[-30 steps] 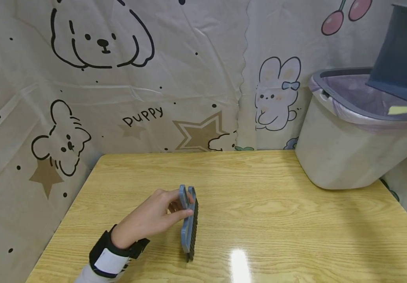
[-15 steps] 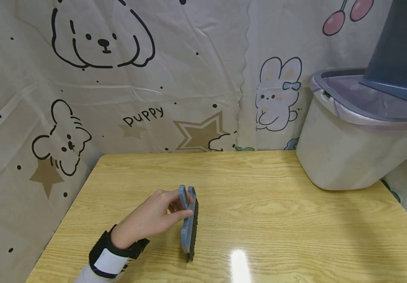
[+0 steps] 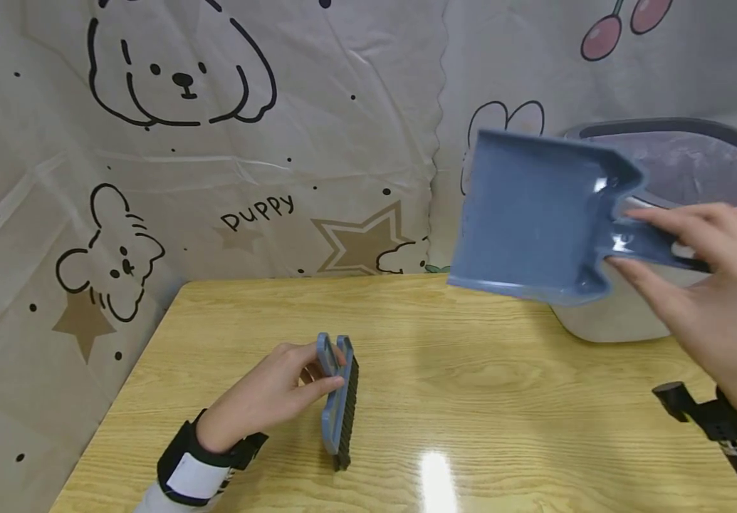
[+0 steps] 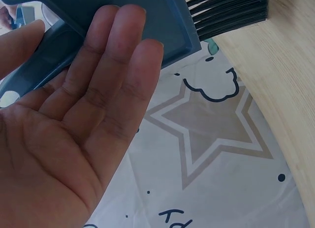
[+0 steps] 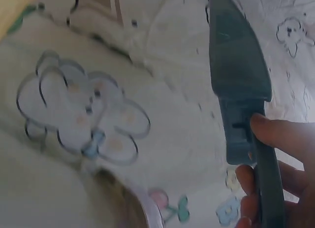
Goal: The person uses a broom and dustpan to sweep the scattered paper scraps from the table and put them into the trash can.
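Observation:
My left hand (image 3: pixel 278 392) pinches a blue hand brush (image 3: pixel 331 420) between thumb and fingers, at the left-middle of the table in the head view. The brush's dark bristles (image 3: pixel 346 420) face right, and its far end lies close over the wood. In the left wrist view the fingers lie against the blue brush body (image 4: pixel 172 36). A blue dustpan (image 3: pixel 528 214) hangs in the air at the right, gripped by its handle in my right hand (image 3: pixel 720 263). Its bare tray points left, showing its inner face. The right wrist view has the dustpan (image 5: pixel 238 55) edge-on.
Behind the dustpan, at the back right of the wooden table (image 3: pixel 471 399), stands a light bin (image 3: pixel 618 320) with a liner over its rim. Cartoon-printed sheeting (image 3: pixel 214 164) rises along the table's back and left.
My right hand has come into view, bringing the dustpan left and down from over the bin, with its inner face now toward the camera. The left hand and brush stay nearly in place.

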A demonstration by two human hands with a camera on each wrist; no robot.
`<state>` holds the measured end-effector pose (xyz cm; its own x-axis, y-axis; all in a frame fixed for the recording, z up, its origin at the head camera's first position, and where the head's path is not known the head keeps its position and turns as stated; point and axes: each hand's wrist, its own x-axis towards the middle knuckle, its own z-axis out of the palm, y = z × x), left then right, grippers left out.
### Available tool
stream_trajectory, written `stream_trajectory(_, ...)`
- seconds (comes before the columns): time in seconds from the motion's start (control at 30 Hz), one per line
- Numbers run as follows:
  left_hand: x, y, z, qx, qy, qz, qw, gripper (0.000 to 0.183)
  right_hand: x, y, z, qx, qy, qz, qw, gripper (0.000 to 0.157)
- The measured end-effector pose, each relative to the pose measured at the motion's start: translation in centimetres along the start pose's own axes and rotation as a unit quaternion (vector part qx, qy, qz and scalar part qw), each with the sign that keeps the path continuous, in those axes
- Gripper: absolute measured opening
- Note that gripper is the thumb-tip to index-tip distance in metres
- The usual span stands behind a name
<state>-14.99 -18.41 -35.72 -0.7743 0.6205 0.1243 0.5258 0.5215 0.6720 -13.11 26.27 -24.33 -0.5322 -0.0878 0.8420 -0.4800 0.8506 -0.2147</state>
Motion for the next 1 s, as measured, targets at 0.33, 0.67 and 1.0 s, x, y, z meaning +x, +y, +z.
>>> stream_trajectory(0.33,0.2,0.3,-0.2,0.003,0.003,0.005,1.0,0.017,-7.4,-2.0,7.9,0.113,-0.191,-0.001,0.975,0.047)
stream_trajectory(0.67,0.2,0.4,-0.1,0.007,-0.004,-0.019,0.9998,0.018,-13.0,-3.3,13.2,0.158,-0.318,0.098,0.93,0.038)
stream_trajectory(1.0,0.0,0.3,-0.4,0.009,-0.003,-0.021,0.9997,0.021,-14.0,-2.5,14.7,0.162,-0.345,0.112,0.918,0.04)
